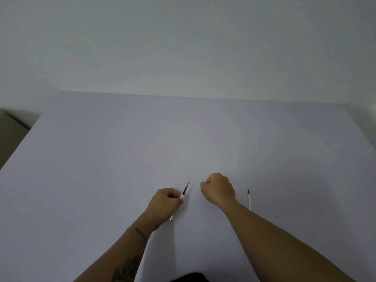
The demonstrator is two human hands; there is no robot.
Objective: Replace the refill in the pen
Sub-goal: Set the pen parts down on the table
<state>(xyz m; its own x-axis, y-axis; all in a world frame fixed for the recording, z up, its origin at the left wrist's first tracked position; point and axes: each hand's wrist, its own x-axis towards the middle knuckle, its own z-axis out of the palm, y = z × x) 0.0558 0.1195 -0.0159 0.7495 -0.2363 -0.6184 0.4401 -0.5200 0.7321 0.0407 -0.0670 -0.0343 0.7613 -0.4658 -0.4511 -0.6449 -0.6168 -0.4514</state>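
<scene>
My left hand (164, 202) grips a white pen (182, 197) by its barrel, low over the table. The pen's dark refill (186, 187) sticks out of the front end and points away from me; the barrel's rear end shows below my palm. My right hand (219, 190) is just right of the pen tip, curled into a fist with thumb and forefinger pinched together. Nothing shows between those fingers, and the palm side is hidden. A second thin white refill (249, 201) with a dark tip lies on the table, right of my right wrist.
The pale lilac table (122, 149) stretches far ahead to a plain white wall. Its left edge runs diagonally, with a brownish floor or box (10, 135) beyond it. A dark bit of clothing (191, 277) shows at the bottom edge.
</scene>
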